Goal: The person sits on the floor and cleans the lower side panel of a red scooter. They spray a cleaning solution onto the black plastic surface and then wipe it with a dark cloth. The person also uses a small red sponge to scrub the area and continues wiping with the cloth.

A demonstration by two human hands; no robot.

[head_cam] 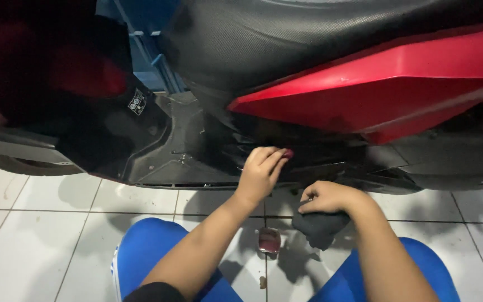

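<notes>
The person sat low in front of a scooter [331, 84], with both knees in blue trousers [146, 246] spread over a white tiled floor [34, 223]. The left hand [261, 170] reached forward to the black lower panel [197, 151] of the scooter, just under the red side cover [387, 84]. Its fingers were curled together and pressed on a small dark red thing [288, 152], which touched the panel. The picture was dark in this place, so it was perhaps a small pad or sponge, but I could not tell for sure.

The right hand [328, 197] was lower and nearer to the body, just beside the bottom edge of the scooter. Its fingers were closed on a dark grey cloth [320, 228], and the cloth hung down from the fist over the floor.

Between the knees, on the tiles, stood a small round container [269, 240] with a reddish top, near the cloth but not touching it. The black seat [308, 33] was above the red cover. At the left, part of the front wheel [23, 165] rested on the floor, well apart from both hands.
</notes>
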